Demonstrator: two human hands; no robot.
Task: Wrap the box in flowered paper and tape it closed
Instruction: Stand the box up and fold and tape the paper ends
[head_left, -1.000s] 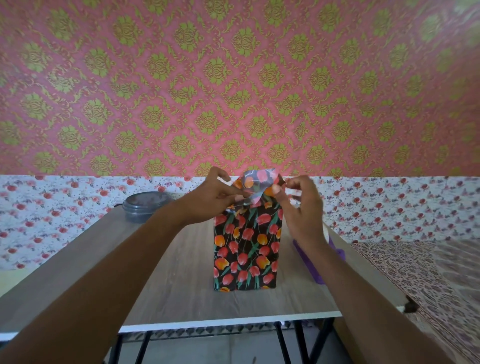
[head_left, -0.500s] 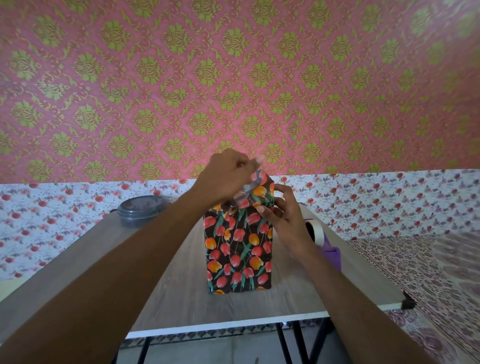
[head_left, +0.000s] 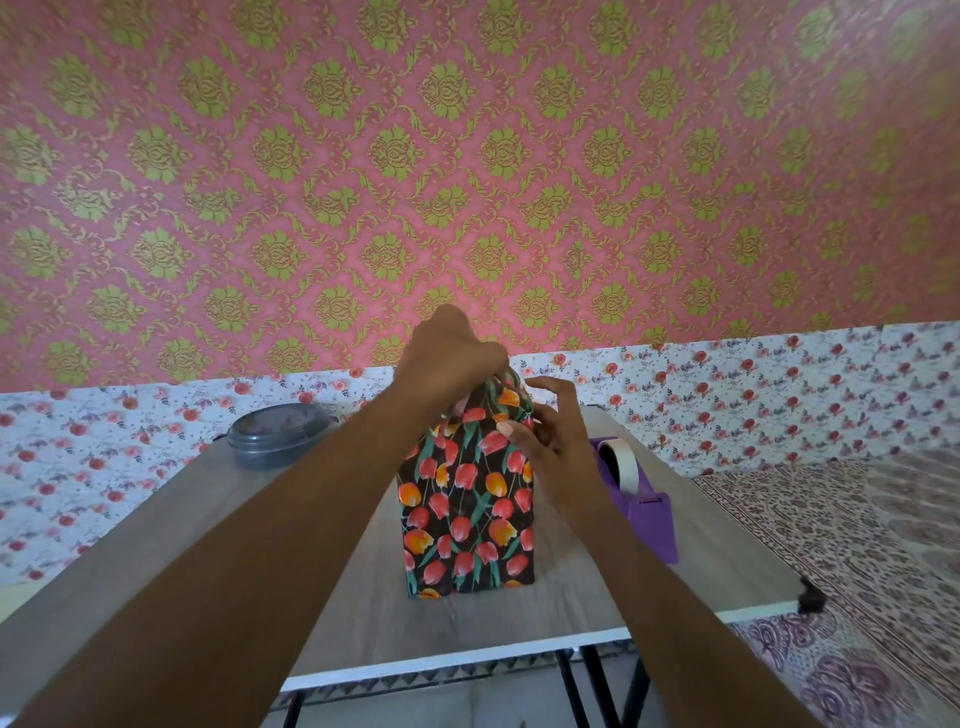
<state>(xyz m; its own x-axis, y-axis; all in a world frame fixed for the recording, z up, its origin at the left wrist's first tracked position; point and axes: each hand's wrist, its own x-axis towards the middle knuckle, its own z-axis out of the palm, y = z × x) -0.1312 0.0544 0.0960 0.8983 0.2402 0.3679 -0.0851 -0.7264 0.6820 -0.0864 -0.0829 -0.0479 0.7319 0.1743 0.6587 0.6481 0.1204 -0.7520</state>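
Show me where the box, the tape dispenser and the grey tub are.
box (head_left: 467, 512): head view, middle of its flowered front face.
tape dispenser (head_left: 650, 522): head view, the purple front block.
tub (head_left: 278, 427): head view, its grey lid.

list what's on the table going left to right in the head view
grey lidded container → wrapped box → purple tape dispenser
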